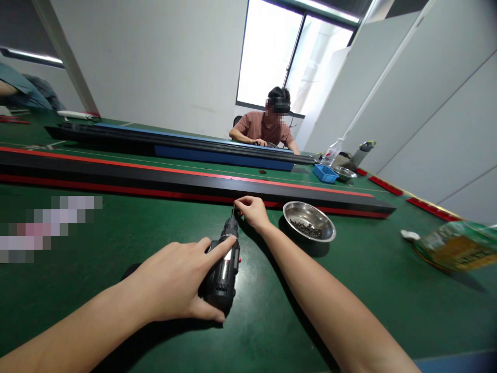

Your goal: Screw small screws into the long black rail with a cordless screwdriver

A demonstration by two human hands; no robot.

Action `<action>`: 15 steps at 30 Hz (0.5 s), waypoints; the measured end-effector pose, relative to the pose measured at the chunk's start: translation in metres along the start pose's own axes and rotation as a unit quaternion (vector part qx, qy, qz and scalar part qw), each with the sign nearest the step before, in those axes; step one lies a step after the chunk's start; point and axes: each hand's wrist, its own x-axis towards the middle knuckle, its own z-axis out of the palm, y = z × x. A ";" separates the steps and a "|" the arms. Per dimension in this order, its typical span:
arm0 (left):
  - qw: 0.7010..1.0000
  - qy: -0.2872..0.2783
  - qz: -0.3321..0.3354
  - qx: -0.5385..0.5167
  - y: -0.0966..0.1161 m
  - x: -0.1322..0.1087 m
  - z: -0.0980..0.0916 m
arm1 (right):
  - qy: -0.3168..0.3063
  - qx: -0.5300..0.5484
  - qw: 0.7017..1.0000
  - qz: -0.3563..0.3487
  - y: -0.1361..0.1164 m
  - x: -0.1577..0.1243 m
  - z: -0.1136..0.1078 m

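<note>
My left hand [180, 277] is wrapped round a black cordless drill [222, 285] that lies on its side just above the green table [155, 220], its bit pointing away from me. At the bit's tip, my right hand [254, 211] pinches with thumb and forefinger; whatever is between them is too small to make out. Just beyond those fingertips runs a long black bar [186, 181] with red strips along its edges. To the right of my right hand, a steel bowl [289, 210] holds many small dark pieces that look like screws.
Behind the bar lie more long dark profiles [135, 135] on a blue support [225, 158]. A co-worker [252, 124] sits across the table. A blue basket [325, 173] and a second bowl [344, 172] stand far right; a green-yellow bag [458, 246] lies nearer.
</note>
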 end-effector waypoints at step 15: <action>1.000 0.003 -0.001 -0.005 -0.001 0.001 -0.001 | -0.007 -0.040 0.999 -0.010 -0.005 -0.001 -0.001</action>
